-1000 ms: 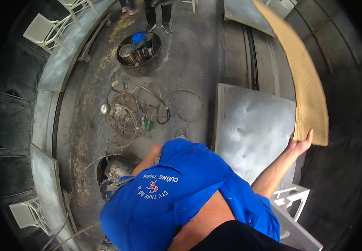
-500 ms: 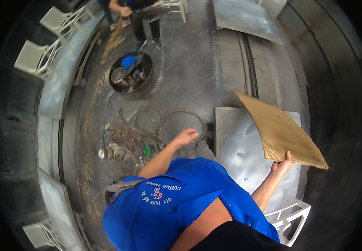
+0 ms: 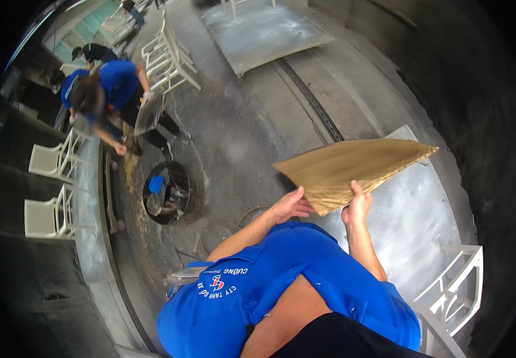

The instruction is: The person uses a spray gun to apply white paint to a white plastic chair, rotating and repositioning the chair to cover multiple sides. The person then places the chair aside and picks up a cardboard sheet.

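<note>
A brown cardboard sheet [image 3: 353, 170] is held out in front of me, tilted above a grey metal-topped platform [image 3: 413, 209]. My right hand [image 3: 357, 204] grips its near edge, thumb on top and the other fingers underneath. Beside the sheet's near left corner is my left hand [image 3: 293, 204], its fingers spread and its thumb raised. Whether those fingertips touch the cardboard is hard to make out.
White chairs [image 3: 52, 218] stand along the left platform; another white chair [image 3: 457, 286] is close on my right. A round black tub [image 3: 174, 194] with a blue item sits on the floor. Co-workers in blue [image 3: 118, 83] bend at far left. A floor rail [image 3: 311, 98] runs ahead.
The cardboard has swung left and in front of me, turning flatter. My left hand has come up to its corner and opened. The view has turned, bringing more co-workers and chairs into sight.
</note>
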Tool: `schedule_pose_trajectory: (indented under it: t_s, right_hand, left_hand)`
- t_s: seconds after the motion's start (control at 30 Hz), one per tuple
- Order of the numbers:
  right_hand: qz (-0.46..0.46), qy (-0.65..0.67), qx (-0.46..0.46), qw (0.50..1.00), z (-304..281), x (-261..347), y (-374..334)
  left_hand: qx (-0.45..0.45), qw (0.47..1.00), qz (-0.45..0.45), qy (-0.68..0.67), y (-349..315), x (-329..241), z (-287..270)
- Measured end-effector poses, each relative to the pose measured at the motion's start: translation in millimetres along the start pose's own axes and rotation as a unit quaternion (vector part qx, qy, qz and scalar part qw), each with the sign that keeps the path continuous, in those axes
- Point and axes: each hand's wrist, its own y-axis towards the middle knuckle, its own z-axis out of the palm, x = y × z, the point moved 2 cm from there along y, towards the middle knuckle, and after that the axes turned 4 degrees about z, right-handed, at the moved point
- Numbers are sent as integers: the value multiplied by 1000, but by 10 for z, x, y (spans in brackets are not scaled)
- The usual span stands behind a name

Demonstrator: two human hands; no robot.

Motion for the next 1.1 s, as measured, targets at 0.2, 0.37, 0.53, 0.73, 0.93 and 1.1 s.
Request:
schedule_pose_trajectory:
  t_s: [0.2,0.37,0.53,0.73,0.93,1.1]
  right_hand:
    - [25,37,18,999,231,-346,111]
    - [72,-8,43,996,452,-422,263]
    - [50,85,25,995,836,-575,598]
    - [-33,229,-9,973,949,-718,1382]
    - [34,128,35,990,1455,-1229,1841]
    - [11,177,85,980,2156,-1551,2011]
  left_hand:
    - [-66,982,87,-151,198,-383,-93]
    - [-108,973,100,-178,318,-770,-435]
    - [-117,978,113,-134,267,-1526,-1194]
    - [-85,991,93,-49,135,-2637,-2312]
    - [-74,991,111,23,-101,-3671,-3293]
    - [-37,978,193,74,-58,-4468,-3827]
